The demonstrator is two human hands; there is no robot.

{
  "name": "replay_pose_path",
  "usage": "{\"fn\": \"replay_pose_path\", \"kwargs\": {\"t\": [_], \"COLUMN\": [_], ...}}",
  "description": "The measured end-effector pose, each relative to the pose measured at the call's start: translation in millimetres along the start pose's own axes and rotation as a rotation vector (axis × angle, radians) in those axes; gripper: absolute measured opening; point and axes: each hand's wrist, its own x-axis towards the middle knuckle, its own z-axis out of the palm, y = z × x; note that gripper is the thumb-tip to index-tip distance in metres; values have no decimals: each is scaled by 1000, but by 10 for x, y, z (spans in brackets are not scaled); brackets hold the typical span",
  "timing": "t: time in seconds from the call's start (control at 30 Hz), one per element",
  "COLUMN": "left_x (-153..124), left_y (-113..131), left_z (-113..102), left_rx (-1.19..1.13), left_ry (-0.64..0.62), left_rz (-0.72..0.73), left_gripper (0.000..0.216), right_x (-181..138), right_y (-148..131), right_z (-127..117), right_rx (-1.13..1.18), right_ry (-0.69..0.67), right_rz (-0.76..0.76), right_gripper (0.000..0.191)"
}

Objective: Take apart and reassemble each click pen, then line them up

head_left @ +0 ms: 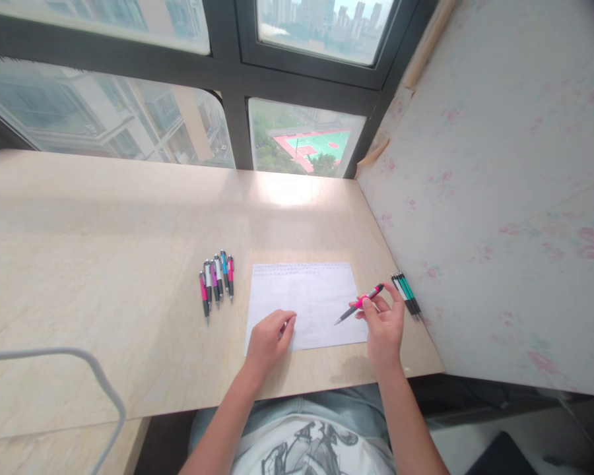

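Observation:
A white sheet of paper (pixel 307 290) lies on the table, with rows of faint writing along its top edge. My left hand (pixel 271 335) rests on the lower left part of the sheet, fingers curled in and nothing visible in them. Above the sheet's right edge, my right hand (pixel 383 323) grips a pink ballpoint pen (pixel 360 303) with a dark grey grip. The pen is tilted, its tip pointing down and left; one finger is at its clicker end. Contact between tip and paper cannot be made out.
Several click pens (pixel 218 280) in pink, white, purple and blue lie left of the sheet. More pens (pixel 406 295), white and green with black grips, lie by the wallpapered wall (pixel 495 218). A grey cable (pixel 99 376) arches at lower left. Windows (pixel 307 135) stand behind the table (pixel 129 264).

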Motion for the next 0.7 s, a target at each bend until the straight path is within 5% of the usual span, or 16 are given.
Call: {"fn": "replay_pose_path", "kwargs": {"t": [0.57, 0.7], "left_x": [-3, -1], "left_y": [9, 18], "left_z": [6, 5], "left_rx": [81, 103], "left_ry": [-32, -39], "left_rz": [19, 20], "left_gripper": [24, 25], "right_x": [18, 143], "right_y": [65, 150], "right_z": [0, 26], "right_rx": [34, 34], "right_ry": [24, 24], "right_rz": [-6, 109], "right_gripper": [64, 36]}}
